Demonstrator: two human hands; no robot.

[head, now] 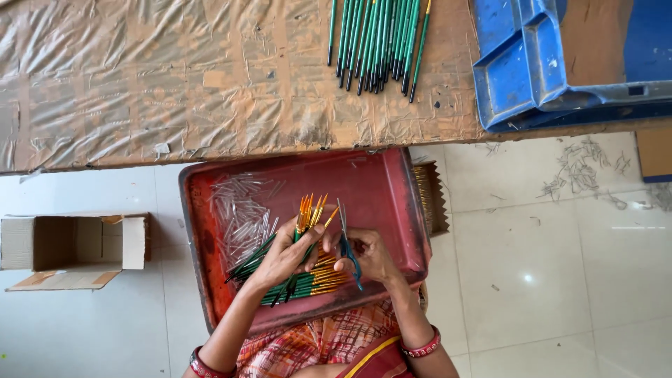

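From the head view, my left hand has its grip closed around a small bunch of green-handled paintbrushes, their orange tips fanned upward. My right hand is closed on a pair of scissors, blades pointing up just beside the brush tips. Both hands work over a red tray on my lap, holding more brushes and clear plastic tubes. Beyond lies the tabletop with another brush pile, a blue bin, and a cardboard box on the floor.

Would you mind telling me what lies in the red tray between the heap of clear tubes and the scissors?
In the head view, the left hand lies there, holding a bunch of brushes.
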